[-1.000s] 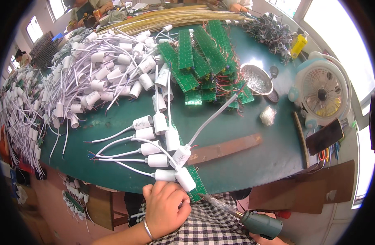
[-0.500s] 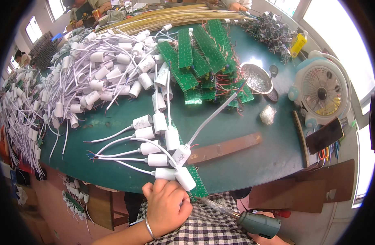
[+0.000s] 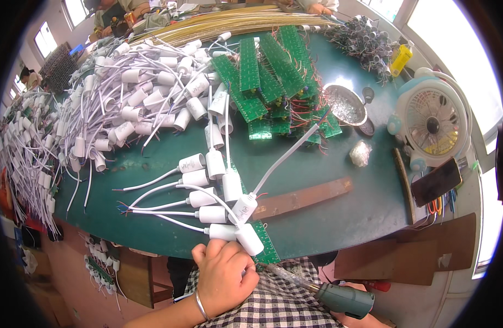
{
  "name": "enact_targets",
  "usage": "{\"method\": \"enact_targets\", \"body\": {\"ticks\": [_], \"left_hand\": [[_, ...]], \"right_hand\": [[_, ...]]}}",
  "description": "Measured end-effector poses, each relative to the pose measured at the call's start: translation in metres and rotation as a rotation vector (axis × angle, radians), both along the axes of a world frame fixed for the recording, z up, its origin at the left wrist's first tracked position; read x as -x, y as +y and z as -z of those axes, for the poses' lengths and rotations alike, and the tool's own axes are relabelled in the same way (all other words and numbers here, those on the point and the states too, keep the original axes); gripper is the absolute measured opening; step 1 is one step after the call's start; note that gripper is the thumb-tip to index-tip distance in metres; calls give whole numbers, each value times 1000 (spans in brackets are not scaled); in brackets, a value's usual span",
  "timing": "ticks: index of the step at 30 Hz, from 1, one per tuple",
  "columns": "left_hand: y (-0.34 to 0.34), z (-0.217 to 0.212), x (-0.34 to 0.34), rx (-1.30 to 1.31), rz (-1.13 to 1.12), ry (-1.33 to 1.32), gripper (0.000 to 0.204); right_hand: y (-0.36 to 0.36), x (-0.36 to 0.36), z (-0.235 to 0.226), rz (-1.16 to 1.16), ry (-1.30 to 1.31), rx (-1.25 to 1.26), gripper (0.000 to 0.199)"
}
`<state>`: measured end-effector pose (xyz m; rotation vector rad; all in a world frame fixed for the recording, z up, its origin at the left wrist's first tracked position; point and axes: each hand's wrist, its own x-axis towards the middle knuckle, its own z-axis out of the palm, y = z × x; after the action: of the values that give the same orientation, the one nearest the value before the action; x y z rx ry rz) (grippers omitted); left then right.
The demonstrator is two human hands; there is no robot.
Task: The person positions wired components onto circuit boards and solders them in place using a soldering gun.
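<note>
My left hand (image 3: 224,273), with a metal bangle on the wrist, is closed at the table's near edge. Its fingers curl beside the near end of a green circuit board (image 3: 266,244); what they pinch is hidden. In my right hand (image 3: 351,310), mostly behind the handle, is a soldering iron (image 3: 344,299) with a dark green grip. Its metal tip points left, by the board's near end and my left fingertips. White cylindrical caps with cables, such as the nearest white cap (image 3: 249,239), lie over and along the board strip.
A big heap of white corded caps (image 3: 136,98) covers the table's left. Stacked green boards (image 3: 273,82) with red wires stand at the back middle. A metal bowl (image 3: 345,104), a brown strip (image 3: 306,198), a fan (image 3: 433,124) and a phone (image 3: 436,181) are to the right.
The soldering iron's handle has shifted very slightly left. My left hand keeps nearly the same place and grip.
</note>
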<state>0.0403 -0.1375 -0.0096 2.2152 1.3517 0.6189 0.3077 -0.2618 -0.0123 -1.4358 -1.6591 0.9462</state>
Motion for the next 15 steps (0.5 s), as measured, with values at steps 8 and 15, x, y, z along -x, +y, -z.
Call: {"method": "enact_targets", "body": {"ticks": [8,15], "left_hand": [[1,0,-2,-19,-37,-7,7],[1,-1,-4,-37,-43,20,8]], "right_hand": [[-2,-3,-2,-27,-50,78,30],[-9,-5,6,-1,-125,6,30]]}}
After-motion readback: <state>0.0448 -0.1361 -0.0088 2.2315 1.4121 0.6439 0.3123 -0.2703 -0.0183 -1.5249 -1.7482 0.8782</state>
